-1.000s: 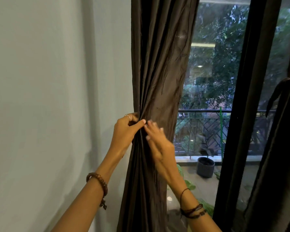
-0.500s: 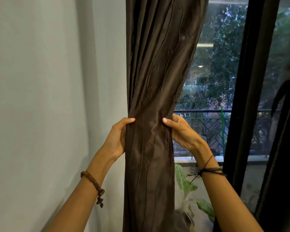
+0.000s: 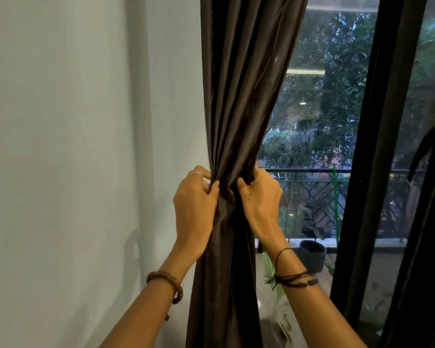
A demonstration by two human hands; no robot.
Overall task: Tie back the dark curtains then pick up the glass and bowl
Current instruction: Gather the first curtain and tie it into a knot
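A dark brown curtain (image 3: 239,84) hangs in front of me beside the window, gathered into a narrow bunch at waist height. My left hand (image 3: 194,209) grips the bunch from its left side, thumb and fingers curled into the folds. My right hand (image 3: 260,199) grips it from the right, fingers wrapped behind the cloth. A second dark curtain (image 3: 427,247) hangs at the far right with a dark tie strap (image 3: 422,149) looped on it. No glass or bowl is in view.
A pale wall (image 3: 73,146) fills the left. A black window frame post (image 3: 377,146) stands right of the glass. Outside are a balcony railing (image 3: 312,172), a dark pot (image 3: 312,254) and green plants.
The spread curtain has been squeezed into a tight bunch. Both hands went from holding its two edges apart to gripping close together at the middle.
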